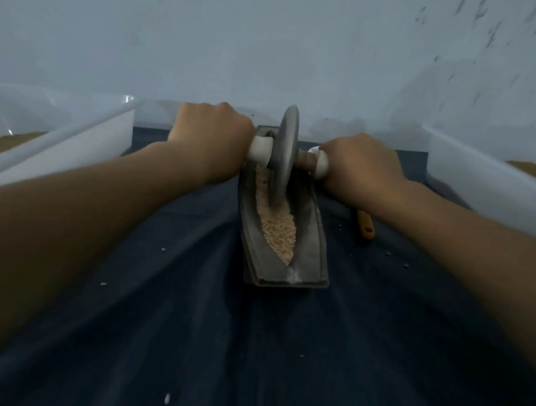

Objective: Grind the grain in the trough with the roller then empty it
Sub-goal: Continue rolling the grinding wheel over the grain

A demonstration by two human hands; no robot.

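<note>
Pale wall (268, 47) rose behind both hands, and one dark cloth (192, 323) spread beneath them. Two white bins flanked the work: one bin (77, 140) out beyond the left hand (211, 137), the other (479, 170) beyond the right hand (361, 167), each showing a brown fill at its edge. One grey trough (314, 236) lay between the hands, running back toward the person. One roller (284, 154) stood upright in its far half, disc down in the groove. Each hand was clenched round one of its two white grips. Grain (279, 231) lay in the trough, mostly nearer than the hands. One yellow handle (366, 225) poked out under the right wrist. At least six stray kernels (167, 398) dotted the cloth.
</note>
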